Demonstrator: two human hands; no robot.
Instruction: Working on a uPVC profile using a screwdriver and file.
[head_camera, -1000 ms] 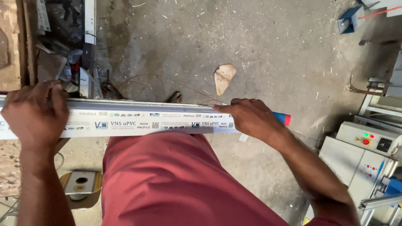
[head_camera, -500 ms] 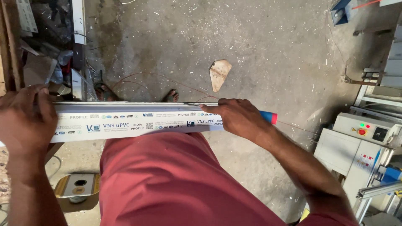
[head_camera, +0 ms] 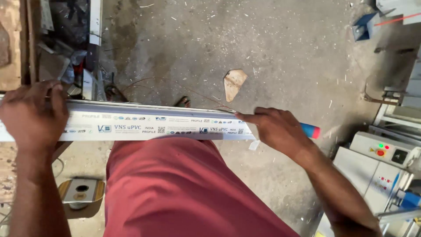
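Observation:
A long white plastic profile bar (head_camera: 153,125) with small printed marks lies level across my front, just above my red garment (head_camera: 175,188). My left hand (head_camera: 35,114) wraps over its left part. My right hand (head_camera: 278,129) sits at the bar's right end, index finger stretched along the top edge, fingers closed round a tool with a blue and red handle (head_camera: 310,130) that sticks out to the right. The tool's working end is hidden under the hand.
Dusty concrete floor with white shavings and a torn scrap of cardboard (head_camera: 234,82). Clutter of offcuts and metal parts (head_camera: 74,57) at upper left. A white machine with red and green buttons (head_camera: 383,151) at right. A round metal fitting (head_camera: 82,190) lies low left.
The bar and both hands have shifted slightly in view as my head moved. My right hand has slid a little along the bar's right end; grips unchanged.

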